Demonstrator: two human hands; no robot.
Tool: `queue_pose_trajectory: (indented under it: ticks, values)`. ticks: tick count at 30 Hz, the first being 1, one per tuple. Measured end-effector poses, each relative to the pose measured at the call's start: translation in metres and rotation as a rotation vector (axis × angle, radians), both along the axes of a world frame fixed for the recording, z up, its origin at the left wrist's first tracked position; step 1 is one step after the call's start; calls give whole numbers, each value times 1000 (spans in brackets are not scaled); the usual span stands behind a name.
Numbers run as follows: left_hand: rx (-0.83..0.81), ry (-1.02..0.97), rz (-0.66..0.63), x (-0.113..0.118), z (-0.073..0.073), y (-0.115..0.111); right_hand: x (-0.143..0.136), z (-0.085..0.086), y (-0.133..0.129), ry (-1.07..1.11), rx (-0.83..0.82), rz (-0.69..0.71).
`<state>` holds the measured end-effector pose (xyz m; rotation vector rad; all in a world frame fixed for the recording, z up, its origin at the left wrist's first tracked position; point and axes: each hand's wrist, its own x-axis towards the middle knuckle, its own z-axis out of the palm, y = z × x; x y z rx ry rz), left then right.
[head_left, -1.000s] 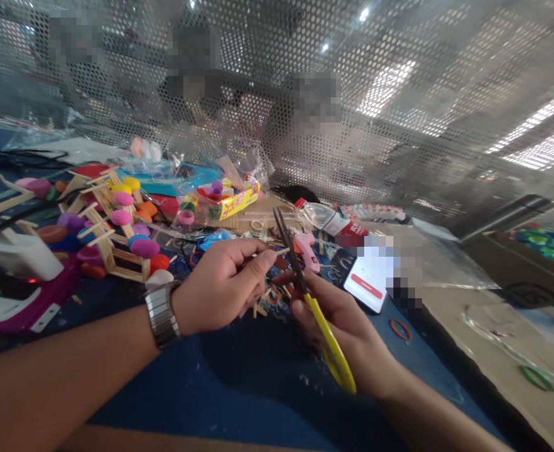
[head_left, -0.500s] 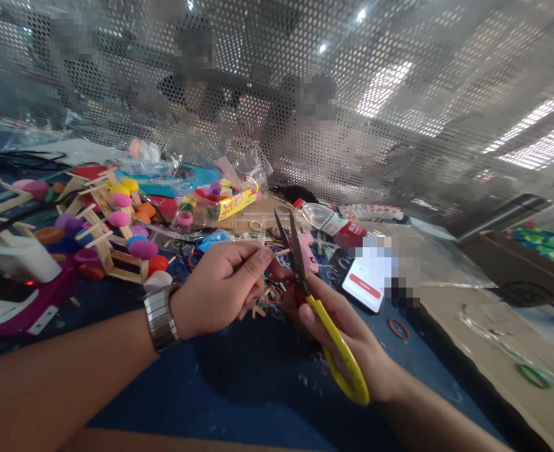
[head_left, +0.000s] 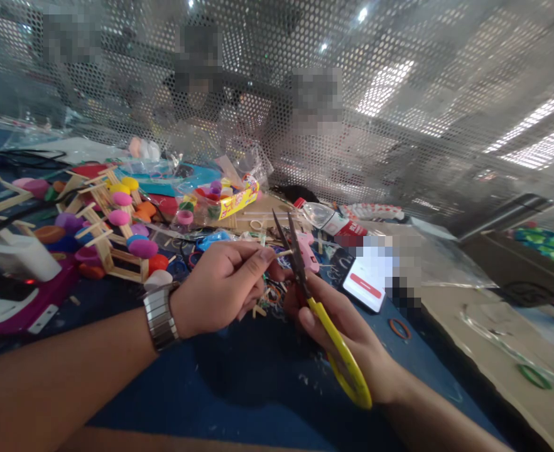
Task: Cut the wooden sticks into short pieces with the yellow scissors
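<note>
Left hand point(head_left: 223, 285) pinches a thin wooden stick point(head_left: 284, 253). Right hand point(head_left: 352, 333) grips yellow-handled scissors point(head_left: 316, 309), blades parted at the stick's tip.

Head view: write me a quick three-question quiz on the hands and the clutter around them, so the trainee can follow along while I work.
1. Multiple choice. What colour is the cap on the bottle?
A) green
B) red
C) white
2. True or false: the blades of the scissors are closed together.
3. Fill in the blanks: the fingers of the ___ hand pinch a thin pale stick, while the ___ hand holds the scissors.

Key:
1. B, red.
2. False; the blades stand apart in a V.
3. left hand; right hand.
</note>
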<state>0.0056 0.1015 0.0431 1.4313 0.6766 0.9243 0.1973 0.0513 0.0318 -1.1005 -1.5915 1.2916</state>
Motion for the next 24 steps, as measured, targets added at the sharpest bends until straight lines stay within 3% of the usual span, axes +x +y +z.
queue_pose_trajectory:
  ticks: [24]
  values:
    - [5,-7,-5,0,1,-1,-1,1,-1,-44,17,-48]
